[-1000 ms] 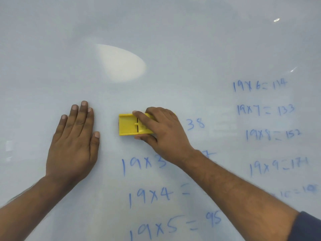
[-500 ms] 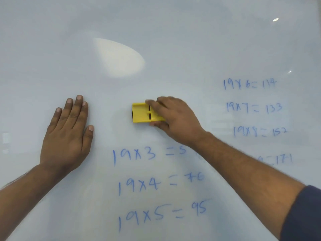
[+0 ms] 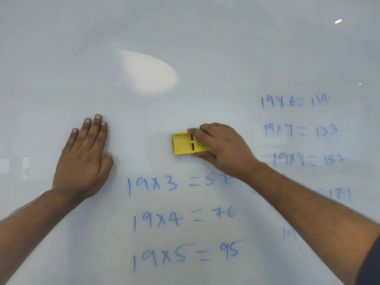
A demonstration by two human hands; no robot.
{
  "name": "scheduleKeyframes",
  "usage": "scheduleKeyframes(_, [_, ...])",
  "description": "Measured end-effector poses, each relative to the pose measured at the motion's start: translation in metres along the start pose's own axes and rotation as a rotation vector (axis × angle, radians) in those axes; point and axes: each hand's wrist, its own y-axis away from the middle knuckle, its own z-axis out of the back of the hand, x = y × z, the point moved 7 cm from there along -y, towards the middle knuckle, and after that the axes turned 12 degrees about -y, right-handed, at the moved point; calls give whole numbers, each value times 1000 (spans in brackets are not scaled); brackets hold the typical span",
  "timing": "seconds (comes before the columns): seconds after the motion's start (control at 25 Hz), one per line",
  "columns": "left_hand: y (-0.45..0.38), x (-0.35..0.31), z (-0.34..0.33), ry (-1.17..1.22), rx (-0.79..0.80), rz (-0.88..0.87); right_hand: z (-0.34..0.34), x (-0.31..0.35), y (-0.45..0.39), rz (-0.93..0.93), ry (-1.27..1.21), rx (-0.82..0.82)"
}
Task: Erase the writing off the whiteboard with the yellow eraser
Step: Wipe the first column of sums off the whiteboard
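Your right hand (image 3: 224, 149) has the eraser (image 3: 185, 144) pinched by its right end, fingers curled over the top edge and thumb under the bottom edge, so the grip is closed firmly on it; your left hand (image 3: 84, 159) lies flat and open on the whiteboard (image 3: 61, 58) at centre left of the frame, holding nothing. The eraser sits just right of centre, on a bare patch of board above the line "19x3 = 57" (image 3: 176, 184), with two more lines below that and another column of sums at the right of the frame. It appears pressed flat to the board, though you cannot see the pad face. Its long axis runs nearly left to right across the frame, tilted slightly, with the free end pointing left and the held end under your fingers. To do this stroke well, drop the eraser down onto the "19x3" line and sweep along it, keeping the whole face flat and the pressure even so no blue streaks are left. Keeping the long side upright to the stroke would probably clear more per pass. Overlap each pass, work down the rows, then cross to the right column. Keep your sleeve (image 3: 370, 264) and forearm off the wet ink to avoid smearing.
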Motion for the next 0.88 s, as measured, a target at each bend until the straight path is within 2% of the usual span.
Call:
scheduleKeyframes(0.2, [-4, -13, -2, 26, -38, 36, 3, -9, 1, -96, -71, -91])
scheduleKeyframes(0.48, [1, -11, -6, 22, -60, 11, 1, -15, 38, 38, 2, 11])
scheduleKeyframes(0.68, [13, -13, -10, 12, -67, 39, 19, -41, 30, -145, -36, -142])
scheduleKeyframes(0.88, [16, -12, -12, 15, -42, 44, -3, -14, 20, -118, -117, -137])
